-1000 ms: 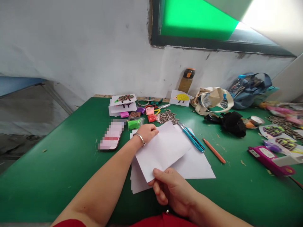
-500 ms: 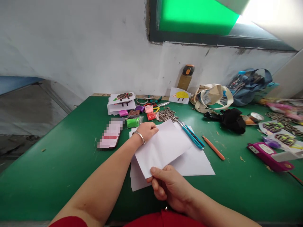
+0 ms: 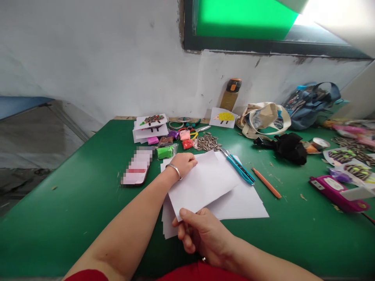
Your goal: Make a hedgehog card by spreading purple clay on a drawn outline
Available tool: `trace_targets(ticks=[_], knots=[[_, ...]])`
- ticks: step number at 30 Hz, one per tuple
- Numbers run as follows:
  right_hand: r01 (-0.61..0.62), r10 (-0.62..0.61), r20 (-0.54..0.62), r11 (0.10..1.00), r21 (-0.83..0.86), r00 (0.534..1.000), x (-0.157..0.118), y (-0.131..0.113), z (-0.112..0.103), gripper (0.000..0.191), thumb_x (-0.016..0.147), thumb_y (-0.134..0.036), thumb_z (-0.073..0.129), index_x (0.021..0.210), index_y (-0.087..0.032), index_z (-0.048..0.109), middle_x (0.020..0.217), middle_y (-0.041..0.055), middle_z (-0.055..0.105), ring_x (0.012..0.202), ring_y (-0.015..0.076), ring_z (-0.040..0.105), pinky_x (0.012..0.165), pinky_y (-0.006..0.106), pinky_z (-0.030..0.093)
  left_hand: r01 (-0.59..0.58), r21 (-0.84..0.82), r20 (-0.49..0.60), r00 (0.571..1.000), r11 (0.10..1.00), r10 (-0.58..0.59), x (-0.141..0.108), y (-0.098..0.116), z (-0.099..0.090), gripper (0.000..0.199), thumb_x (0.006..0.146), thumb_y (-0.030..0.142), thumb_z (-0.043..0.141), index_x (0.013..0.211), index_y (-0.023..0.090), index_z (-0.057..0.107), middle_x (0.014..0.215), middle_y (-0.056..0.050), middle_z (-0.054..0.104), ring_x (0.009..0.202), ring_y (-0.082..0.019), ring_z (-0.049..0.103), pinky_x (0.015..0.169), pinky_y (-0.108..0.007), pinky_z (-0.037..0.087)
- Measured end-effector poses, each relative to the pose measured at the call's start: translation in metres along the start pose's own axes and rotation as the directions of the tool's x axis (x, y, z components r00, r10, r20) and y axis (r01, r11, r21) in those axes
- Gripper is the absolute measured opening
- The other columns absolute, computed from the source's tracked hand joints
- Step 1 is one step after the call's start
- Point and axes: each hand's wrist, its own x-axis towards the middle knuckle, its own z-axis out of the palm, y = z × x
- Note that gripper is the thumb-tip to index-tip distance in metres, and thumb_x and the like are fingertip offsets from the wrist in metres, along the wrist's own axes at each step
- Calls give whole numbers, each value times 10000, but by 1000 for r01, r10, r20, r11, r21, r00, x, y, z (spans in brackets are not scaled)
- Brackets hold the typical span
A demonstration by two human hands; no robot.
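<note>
Loose white sheet between two hands above a paper stack

Head view. Green table (image 3: 73,222), pale wall behind. Loose white sheet (image 3: 205,179) lies aslant over a stack of white paper (image 3: 246,203), its near edge lifted clear of the stack. Right hand (image 3: 205,234) pinches the sheet's near corner, thumb on top, fingers bent beneath. Left hand (image 3: 184,164), silver bangle (image 3: 175,171) at the wrist, lies at the sheet's far left edge, fingers curled; cannot tell whether they grip the paper or only press on it.

Teal-handled tool (image 3: 239,169) rests on the stack's right side; orange pen (image 3: 266,182) on the table just beside. Phone (image 3: 136,168), screen blurred, left of the left hand. Beyond the hands: green packet (image 3: 165,152), red packet (image 3: 187,144), others in pink, purple and brown, next to a heap of striped seeds (image 3: 208,142). Animal-picture cards (image 3: 150,127) piled behind the packets, at left. Card with a yellow-backed animal (image 3: 223,117) near the wall, in front of a bottle (image 3: 229,97). Far right: a black bundle (image 3: 291,150), a magenta device (image 3: 331,191) and seed-covered cards (image 3: 342,157).
</note>
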Motion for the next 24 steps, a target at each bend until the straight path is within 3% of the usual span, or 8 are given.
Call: trace_targets(ticks=[9,16,22,24], knots=[[-46,45,-10,998,-38,999,1,-4,1,504,680,-558,743,556,-88,609,315,-64,405,256,19,221,358,217,101,33,-5,-44,998,999,-34,2,1,-1,203,849,311,545,816,203,714,868,-30,732,837,-202,638,723,-269,449],[-64,66,35,996,-63,997,0,-6,2,390,648,-424,800,641,-67,643,380,-45,486,301,18,306,373,210,139,40,9,-43,998,999,-40,3,-3,2,208,846,320,537,782,209,700,834,-18,725,810,-191,633,701,-265,437],[-68,71,79,997,-46,994,3,-3,-1,376,695,-441,755,657,-82,646,399,-46,509,287,23,315,353,207,162,7,23,-6,1000,1000,-6,3,-1,5,214,857,314,526,777,204,691,855,-20,726,825,-193,632,700,-266,424],[-110,126,153,988,-107,980,1,-2,-3,373,739,-453,706,658,-93,655,428,-30,537,290,38,357,341,208,195,1,35,0,1000,999,-1,4,-1,5,221,865,312,516,789,198,689,854,-27,725,822,-196,633,700,-270,419]])
